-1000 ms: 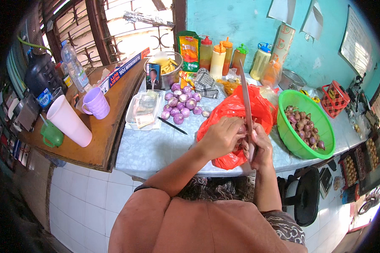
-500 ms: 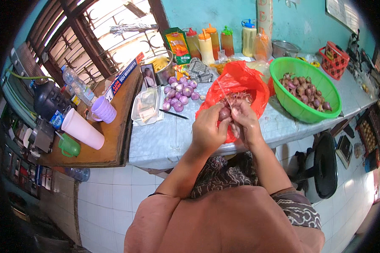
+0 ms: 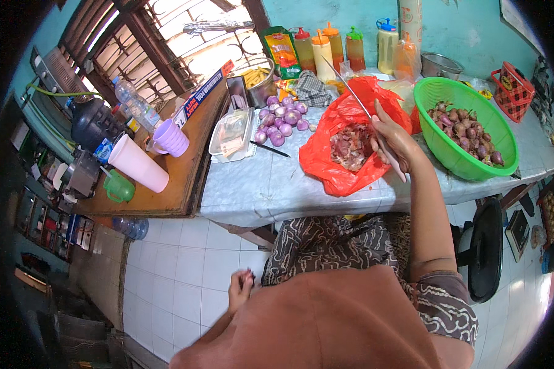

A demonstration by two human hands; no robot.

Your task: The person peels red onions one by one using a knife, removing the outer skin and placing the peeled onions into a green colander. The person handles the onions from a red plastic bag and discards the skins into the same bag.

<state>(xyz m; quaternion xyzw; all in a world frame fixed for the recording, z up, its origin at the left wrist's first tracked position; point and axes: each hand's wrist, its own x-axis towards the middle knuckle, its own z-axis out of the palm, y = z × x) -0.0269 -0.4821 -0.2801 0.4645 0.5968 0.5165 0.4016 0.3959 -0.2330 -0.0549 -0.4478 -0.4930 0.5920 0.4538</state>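
Note:
My right hand (image 3: 391,138) is closed around a knife (image 3: 358,98), whose thin blade points up and away to the left over a red plastic bag (image 3: 326,175). Shallot skins (image 3: 351,147) fill the bag's open mouth. Low beside my lap, off the table, my left hand (image 3: 240,290) is closed with a small dark reddish thing at its fingertips, too small to make out. Peeled purple shallots (image 3: 278,126) lie in a pile left of the bag. On the right, a green plastic basket (image 3: 434,154) holds many unpeeled shallots (image 3: 468,132).
A clear plastic container (image 3: 223,147), a phone (image 3: 236,92) and a black pen (image 3: 271,149) lie left of the shallots. Squeeze bottles (image 3: 324,58) line the wall. Cups (image 3: 138,163) stand on the wooden table. A black stool (image 3: 487,252) is at right.
Both hands were together over the red bag with a shallot between them. My left hand has dropped down to my lap's left side; my right hand has moved slightly right, holding the knife.

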